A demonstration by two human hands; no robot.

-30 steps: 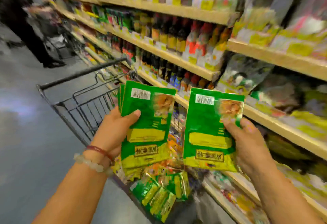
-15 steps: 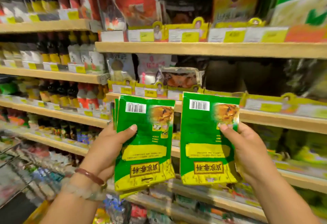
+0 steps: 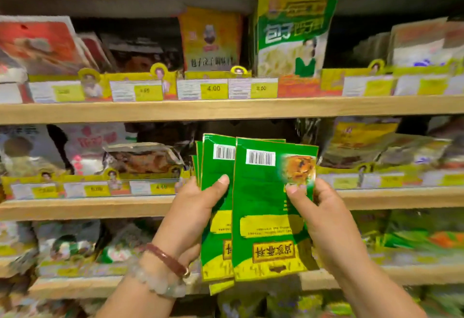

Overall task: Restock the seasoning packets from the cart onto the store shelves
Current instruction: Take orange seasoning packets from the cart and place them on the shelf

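The left hand grips a small stack of green packets, thumb pressed across the front one. The right hand pinches a single green packet by its right edge, overlapping the stack just in front of it. Both are held upside down before the wooden shelves, level with the middle shelf, where other pouches stand behind yellow price tags.

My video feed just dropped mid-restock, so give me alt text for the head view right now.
Two hands hold green seasoning packets up before wooden store shelves: the left hand grips a fanned stack of packets, and the right hand pinches a single packet overlapping the front of it. Behind them, the middle shelf holds other packets and yellow price tags.
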